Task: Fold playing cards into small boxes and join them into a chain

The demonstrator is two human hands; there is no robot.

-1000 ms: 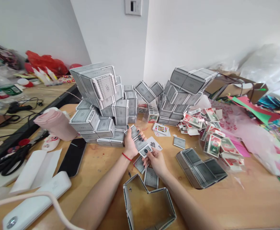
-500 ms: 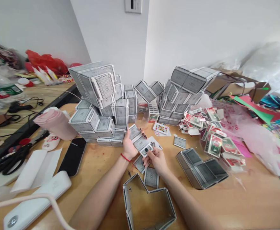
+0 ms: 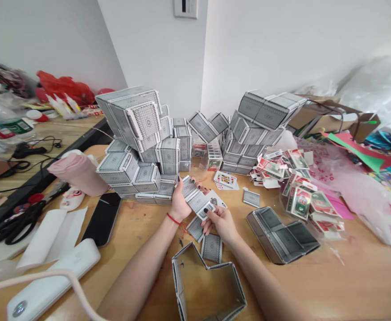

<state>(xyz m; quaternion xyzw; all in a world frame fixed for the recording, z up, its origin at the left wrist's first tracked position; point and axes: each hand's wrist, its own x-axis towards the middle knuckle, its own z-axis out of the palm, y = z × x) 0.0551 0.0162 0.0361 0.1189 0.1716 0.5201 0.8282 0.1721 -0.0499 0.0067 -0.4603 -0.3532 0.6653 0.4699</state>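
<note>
My left hand holds a row of grey-backed playing cards over the wooden table, fingers curled round the far end. My right hand pinches the near end of the same cards with thumb and fingers. Two more grey-backed cards lie flat on the table just beneath my hands. An open box made of cards stands right in front of me. A face-up card lies beside the held cards.
Stacks of card-built boxes rise behind my hands, another stack to the right. A folded card piece, red card packs, coloured paper, a pink cup, a phone, scissors and a white device lie around.
Both hands stay on the row of cards; my left fingers shifted slightly along it and the cards tilted a little. Nothing else moved.
</note>
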